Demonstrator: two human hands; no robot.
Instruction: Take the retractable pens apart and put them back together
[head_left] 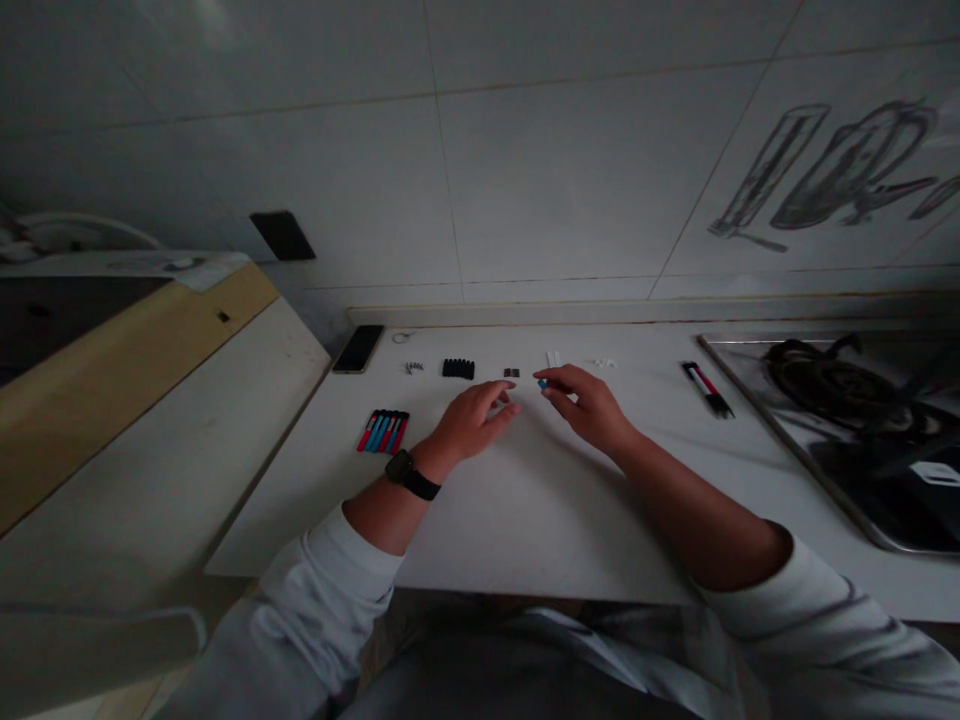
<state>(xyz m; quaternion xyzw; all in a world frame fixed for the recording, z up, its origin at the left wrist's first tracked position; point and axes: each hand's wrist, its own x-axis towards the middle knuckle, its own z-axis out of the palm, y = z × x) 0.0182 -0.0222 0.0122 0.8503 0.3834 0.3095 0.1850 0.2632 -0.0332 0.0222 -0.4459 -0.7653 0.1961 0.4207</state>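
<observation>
My right hand [585, 402] is closed in a pinch over the counter, with a small blue piece [543, 384] showing at the fingertips; most of the piece is hidden. Facing it, my left hand [476, 415] holds nothing, its thumb and fingers apart. Just beyond the hands lie a few small dark pieces [511, 372] and some thin white sticks [553, 358]. A row of black pieces [458, 369] is laid side by side past my left hand. To the left of that hand sits a row of red and blue pen-like tubes [383, 431] with black ends.
The white counter [480, 530] carries a phone [359, 349], a thin ring [403, 337], small spring-like bits [414, 368] and tiny white pieces [604, 363]. Red, white and black pens [707, 388] lie near the gas stove [825, 400]. A tiled wall [555, 200] closes the back.
</observation>
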